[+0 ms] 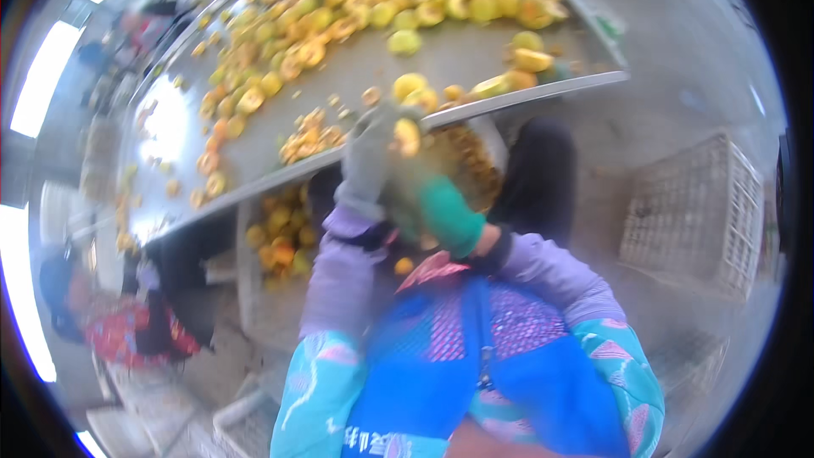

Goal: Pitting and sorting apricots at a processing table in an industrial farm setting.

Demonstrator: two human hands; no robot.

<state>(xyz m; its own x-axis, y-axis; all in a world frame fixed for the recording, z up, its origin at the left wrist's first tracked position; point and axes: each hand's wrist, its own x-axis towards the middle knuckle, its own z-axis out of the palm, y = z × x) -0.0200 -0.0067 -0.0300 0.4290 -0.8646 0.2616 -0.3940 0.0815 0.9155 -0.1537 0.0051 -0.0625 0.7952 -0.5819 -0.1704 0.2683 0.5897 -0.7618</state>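
My left hand (375,146), in a grey glove, is raised at the near edge of a metal table (305,86). A cut yellow fruit half (407,137) shows at its fingers. My right hand (439,203), in a green-cuffed glove, is close beside it; its fingers are blurred, so I cannot tell what they hold. Yellow-orange fruits, many cut open, form a large heap (381,9) across the table. Small fruit pieces (311,137) lie by the near rim, left of my hands, and larger halves (502,83) lie along the rim to the right.
Below the rim, a container of brownish pieces (467,159) sits between my legs. A crate of whole fruit (280,229) stands to its left. A pale plastic crate (690,216) is on the floor at right. A co-worker in red patterned clothing (137,334) is at lower left.
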